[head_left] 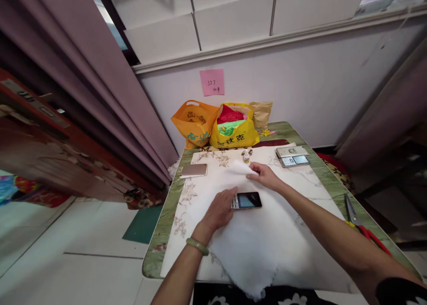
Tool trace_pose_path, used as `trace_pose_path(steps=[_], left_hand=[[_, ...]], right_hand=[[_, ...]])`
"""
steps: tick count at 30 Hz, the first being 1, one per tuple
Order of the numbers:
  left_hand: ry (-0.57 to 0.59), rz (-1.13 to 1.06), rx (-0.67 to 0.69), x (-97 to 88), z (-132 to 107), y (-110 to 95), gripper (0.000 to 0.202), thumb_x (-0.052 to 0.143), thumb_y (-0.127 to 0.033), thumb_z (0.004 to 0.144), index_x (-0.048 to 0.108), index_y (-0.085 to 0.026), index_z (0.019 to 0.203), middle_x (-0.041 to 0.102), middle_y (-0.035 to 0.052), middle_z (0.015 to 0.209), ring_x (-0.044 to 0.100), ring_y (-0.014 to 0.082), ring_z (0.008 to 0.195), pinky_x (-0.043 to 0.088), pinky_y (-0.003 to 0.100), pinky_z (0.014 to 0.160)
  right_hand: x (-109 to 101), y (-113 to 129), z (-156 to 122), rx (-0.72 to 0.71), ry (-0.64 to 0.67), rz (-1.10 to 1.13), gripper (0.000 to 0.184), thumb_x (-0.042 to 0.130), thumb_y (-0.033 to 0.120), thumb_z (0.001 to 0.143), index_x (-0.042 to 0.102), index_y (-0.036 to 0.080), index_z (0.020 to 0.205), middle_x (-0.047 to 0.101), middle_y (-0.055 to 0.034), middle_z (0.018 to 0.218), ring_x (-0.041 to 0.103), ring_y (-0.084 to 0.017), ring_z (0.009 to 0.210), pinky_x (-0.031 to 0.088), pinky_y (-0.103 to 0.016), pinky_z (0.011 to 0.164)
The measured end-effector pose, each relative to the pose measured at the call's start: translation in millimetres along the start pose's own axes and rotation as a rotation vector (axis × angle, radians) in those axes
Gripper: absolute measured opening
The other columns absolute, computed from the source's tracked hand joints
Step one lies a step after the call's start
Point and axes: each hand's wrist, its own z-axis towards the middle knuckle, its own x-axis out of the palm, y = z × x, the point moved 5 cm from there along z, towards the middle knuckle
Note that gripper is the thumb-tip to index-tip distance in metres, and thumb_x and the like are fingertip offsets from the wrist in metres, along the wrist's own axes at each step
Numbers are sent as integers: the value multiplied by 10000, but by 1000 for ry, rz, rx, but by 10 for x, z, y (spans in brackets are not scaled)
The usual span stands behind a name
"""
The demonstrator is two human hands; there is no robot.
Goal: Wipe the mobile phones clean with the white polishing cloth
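Note:
A black-framed keypad phone (248,200) lies sideways on a thin white cloth (247,247) with a scalloped edge, spread at the middle of the table. My left hand (218,210), with a green bangle at its wrist, grips the keypad end of this phone and covers part of the keys. Beyond the phone, my right hand (266,176) pinches the far edge of the cloth and lifts it in a fold. A small bottle (246,157) stands just past that fold.
A gold smartphone (194,170) lies at the left; another keypad phone (295,161) sits beside a silver phone (289,151) at the right. Red-handled scissors (367,231) rest on the right edge. Orange bag (196,122), yellow bag (235,138) and brown pouch (262,114) stand against the wall.

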Motion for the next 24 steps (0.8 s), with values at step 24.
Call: trace_pose_path(steps=[24], left_hand=[[-218,26,-200,548,-757,-394,124,447,-166,866,551,-233,869,603,94,854,556,246,830,476,412,733]], right_hand=[[1303,69,-652,-373,-92,-783,597,383,417,973,258,167,1501,352,-109,1508,328,-248,1390,239,-473,1132]])
